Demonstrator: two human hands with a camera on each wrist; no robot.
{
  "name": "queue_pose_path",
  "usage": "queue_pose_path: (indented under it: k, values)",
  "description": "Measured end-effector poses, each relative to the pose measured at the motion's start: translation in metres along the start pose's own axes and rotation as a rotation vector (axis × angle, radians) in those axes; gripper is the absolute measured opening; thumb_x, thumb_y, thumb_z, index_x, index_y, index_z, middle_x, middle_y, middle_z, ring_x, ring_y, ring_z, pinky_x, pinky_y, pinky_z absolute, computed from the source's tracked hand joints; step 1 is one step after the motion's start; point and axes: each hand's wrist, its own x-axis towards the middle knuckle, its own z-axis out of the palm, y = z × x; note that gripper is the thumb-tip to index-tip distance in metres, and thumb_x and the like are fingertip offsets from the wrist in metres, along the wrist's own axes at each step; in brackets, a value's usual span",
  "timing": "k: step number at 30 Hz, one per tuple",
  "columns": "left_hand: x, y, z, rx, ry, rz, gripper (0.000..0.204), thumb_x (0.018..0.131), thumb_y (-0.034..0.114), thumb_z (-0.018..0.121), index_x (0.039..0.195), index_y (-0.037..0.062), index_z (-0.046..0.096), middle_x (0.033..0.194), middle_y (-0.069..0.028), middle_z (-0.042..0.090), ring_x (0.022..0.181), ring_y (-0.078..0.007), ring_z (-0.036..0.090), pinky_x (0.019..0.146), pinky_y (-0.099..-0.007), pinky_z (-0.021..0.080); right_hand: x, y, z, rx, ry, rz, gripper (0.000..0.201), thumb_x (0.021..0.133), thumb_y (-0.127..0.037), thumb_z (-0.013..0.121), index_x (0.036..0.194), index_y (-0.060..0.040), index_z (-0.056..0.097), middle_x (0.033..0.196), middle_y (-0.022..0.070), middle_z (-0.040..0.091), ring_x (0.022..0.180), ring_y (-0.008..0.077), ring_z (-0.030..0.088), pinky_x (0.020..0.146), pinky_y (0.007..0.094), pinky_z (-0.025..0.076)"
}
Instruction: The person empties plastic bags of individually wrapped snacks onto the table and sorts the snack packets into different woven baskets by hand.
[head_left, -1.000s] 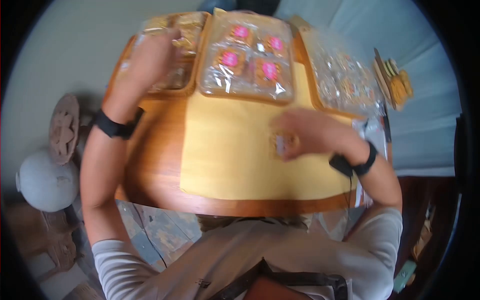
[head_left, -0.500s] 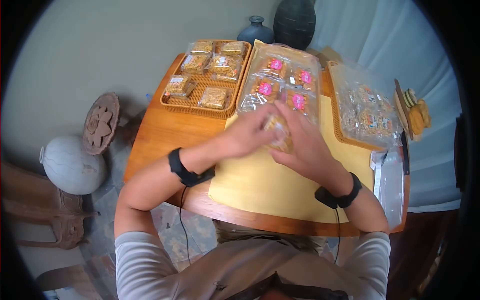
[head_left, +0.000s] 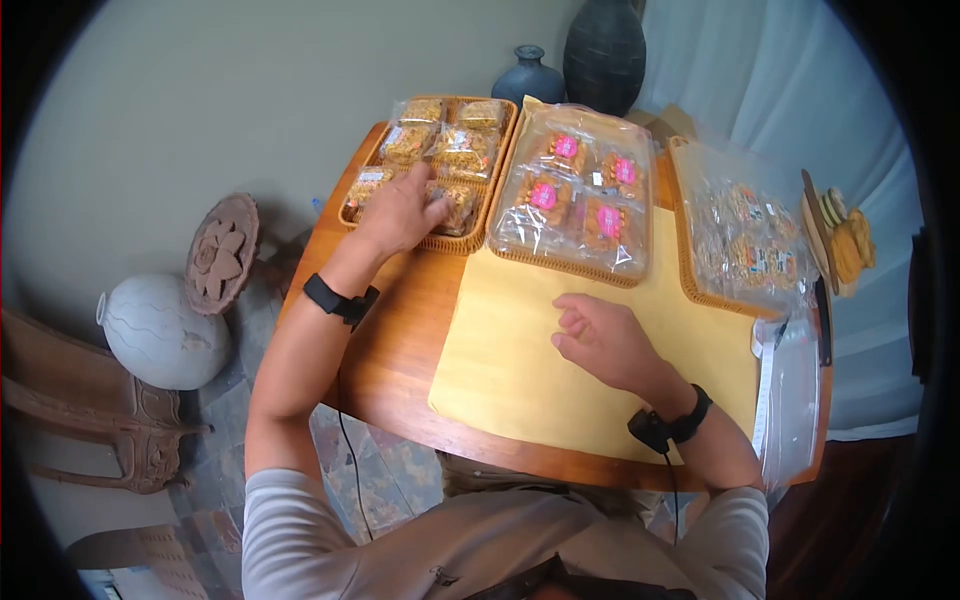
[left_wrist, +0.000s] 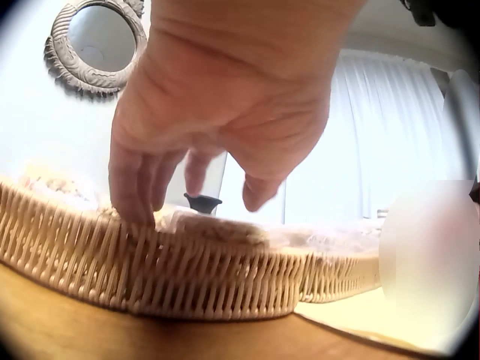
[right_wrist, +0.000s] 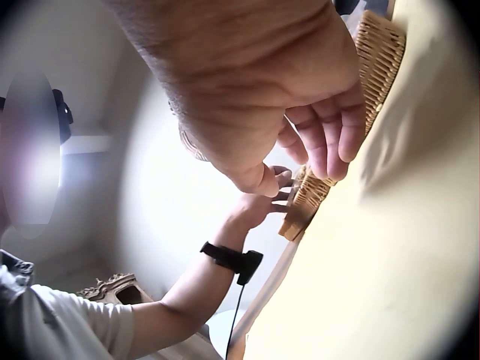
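In the head view my left hand (head_left: 400, 210) is over the front of the left wicker basket (head_left: 463, 243), beside a clear-wrapped packet (head_left: 460, 203). The left wrist view shows this hand (left_wrist: 225, 112) with fingers pointing down and thumb apart, a packet (left_wrist: 221, 229) below them behind the basket wall (left_wrist: 210, 281). Whether the fingertips touch a packet is hidden. My right hand (head_left: 610, 342) hovers over the yellow sheet (head_left: 520, 370), its fingers loosely bent and holding nothing; the right wrist view shows the same hand (right_wrist: 262, 97) with no object in it.
Beside the left basket stands a plastic-covered basket (head_left: 570, 262) of pink-labelled packets. Further right is another basket (head_left: 690, 270) under clear plastic. Clear bags (head_left: 795, 400) lie at the table's right edge. Dark vases (head_left: 605, 60) stand behind.
Half a second ago both hands were together around a wrapped packet. They have separated: the left moved to the left basket, the right down over the sheet, and the packet has left the right hand.
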Motion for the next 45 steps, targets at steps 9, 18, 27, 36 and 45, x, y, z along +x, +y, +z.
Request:
queue_pose_path:
  k: [9,18,27,36,45]
  values:
    - [0.018,0.018,-0.005,0.076,-0.272,0.003,0.079,0.086,0.043,0.074,0.148,0.0063,0.043,0.116,-0.0268,0.067,0.112,-0.0416,0.063,0.095,-0.0467,0.051,0.0,0.022,0.007,0.115,-0.027,0.067,0.032,0.088,-0.017,0.073,0.112,0.0023,0.068,0.085,0.0098,0.073,0.073,0.0173,0.068,0.07,0.0313,0.057]
    - [0.033,0.038,0.003,0.35,-0.237,-0.163,0.074,0.086,0.047,0.069,0.142,0.0035,0.047,0.112,-0.0236,0.07,0.108,-0.0383,0.068,0.094,-0.0459,0.055,-0.003,0.031,0.01,0.125,-0.01,0.063,0.027,0.088,-0.018,0.073,0.109,-0.0006,0.07,0.084,0.0088,0.072,0.072,0.0181,0.068,0.069,0.0317,0.056]
    - [0.036,0.045,-0.007,0.311,-0.264,-0.223,0.076,0.086,0.051,0.069,0.137,-0.0015,0.047,0.115,-0.0213,0.071,0.109,-0.0362,0.069,0.094,-0.0441,0.054,-0.004,0.039,0.011,0.164,0.0,0.011,0.024,0.088,-0.018,0.072,0.106,-0.0019,0.07,0.083,0.0085,0.072,0.071,0.0183,0.068,0.068,0.0325,0.055]
    - [0.045,0.009,-0.022,0.215,-0.066,-0.27,0.088,0.086,0.065,0.066,0.144,0.0017,0.045,0.107,-0.0245,0.072,0.103,-0.0407,0.069,0.09,-0.0483,0.054,-0.006,0.043,0.014,0.13,0.044,-0.006,0.022,0.088,-0.017,0.072,0.104,-0.0021,0.07,0.083,0.0083,0.072,0.072,0.0176,0.068,0.067,0.0321,0.055]
    - [0.032,-0.08,-0.034,0.286,-0.291,-0.27,0.079,0.078,0.028,0.08,0.143,0.0087,0.04,0.124,-0.0209,0.066,0.113,-0.0347,0.065,0.095,-0.0454,0.053,-0.006,0.039,0.012,0.123,0.048,-0.017,0.02,0.088,-0.017,0.072,0.102,-0.0028,0.07,0.083,0.0085,0.072,0.071,0.0189,0.069,0.067,0.0323,0.055]
